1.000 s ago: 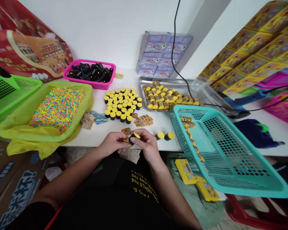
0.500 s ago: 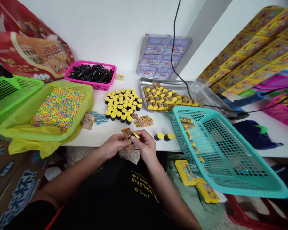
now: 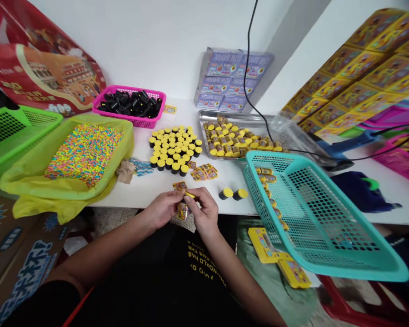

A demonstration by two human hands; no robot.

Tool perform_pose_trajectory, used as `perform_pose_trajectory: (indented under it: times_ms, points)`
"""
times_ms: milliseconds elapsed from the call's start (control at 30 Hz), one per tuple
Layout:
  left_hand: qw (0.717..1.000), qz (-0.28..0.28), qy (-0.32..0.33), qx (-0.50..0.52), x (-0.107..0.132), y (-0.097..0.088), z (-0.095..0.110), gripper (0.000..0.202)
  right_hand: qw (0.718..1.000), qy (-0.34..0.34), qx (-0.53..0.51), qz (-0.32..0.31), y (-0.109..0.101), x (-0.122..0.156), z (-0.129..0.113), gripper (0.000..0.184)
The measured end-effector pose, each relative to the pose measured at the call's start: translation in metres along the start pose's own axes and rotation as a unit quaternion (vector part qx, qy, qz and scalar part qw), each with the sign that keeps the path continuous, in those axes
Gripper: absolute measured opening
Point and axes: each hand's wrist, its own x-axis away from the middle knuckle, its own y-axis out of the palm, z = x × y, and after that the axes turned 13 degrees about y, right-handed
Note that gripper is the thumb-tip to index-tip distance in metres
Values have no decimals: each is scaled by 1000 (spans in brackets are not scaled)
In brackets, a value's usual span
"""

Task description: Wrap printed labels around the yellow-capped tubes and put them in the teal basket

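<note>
My left hand (image 3: 162, 210) and my right hand (image 3: 204, 209) meet at the front edge of the white table (image 3: 157, 188). Both are closed on one small black tube with a yellow cap (image 3: 190, 195), and a yellow printed label (image 3: 182, 210) lies over the tube between my fingers. Another loose label (image 3: 179, 185) lies on the table just beyond my fingers. Two capped tubes (image 3: 232, 194) lie on their sides to the right of my hands. A cluster of several upright yellow-capped tubes (image 3: 174, 149) stands further back, with a small pile of labels (image 3: 204, 172) beside it.
A tilted teal basket (image 3: 327, 218) holds several labelled tubes at right. A metal tray (image 3: 207, 119) of labelled tubes sits behind it. A pink basket (image 3: 132, 119) holds black tubes. Colourful candy beads (image 3: 83, 154) fill a yellow-lined tray at left, beside a green basket (image 3: 10, 131). Stacked yellow boxes (image 3: 361, 68) stand far right.
The yellow label has come down over the tube between my fingers. My hands have drawn slightly closer together; the tube has turned in my grip.
</note>
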Motion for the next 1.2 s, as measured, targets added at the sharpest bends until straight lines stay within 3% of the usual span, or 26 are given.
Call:
perform_pose_trajectory:
  times_ms: [100, 200, 333, 500, 600, 667, 733, 833, 967, 1200]
  points:
    - [1000, -10, -3, -15, 1, 0, 1, 34, 997, 51, -59, 15, 2, -2, 5, 13]
    - [1000, 26, 14, -9, -1, -1, 1, 35, 988, 100, -119, 18, 4, -2, 10, 15]
    - [998, 52, 46, 10, -6, -5, 1, 25, 990, 82, -116, -18, 4, 1, 15, 23]
    - [998, 58, 39, -10, -7, -8, 1, 23, 990, 83, -99, -57, 3, 2, 15, 28]
    - [999, 25, 21, -14, -5, -7, 0, 24, 971, 140, -179, -69, 2, 1, 14, 23]
    - [1000, -17, 5, -9, -4, -6, 0, 26, 958, 161, -233, -39, 2, 0, 14, 25]
    - [999, -47, -15, -19, -4, -6, 1, 28, 957, 149, -248, 13, 2, -2, 15, 26]
    - [999, -36, -12, -27, -4, -5, 2, 27, 972, 113, -200, 51, 2, -1, 18, 27]
    - [1000, 4, 13, -1, -3, -4, 5, 24, 988, 71, -133, 32, 2, 2, 20, 28]
    - [1000, 9, 7, -3, -1, -4, 6, 22, 997, -20, -74, -5, 1, 4, 19, 17]
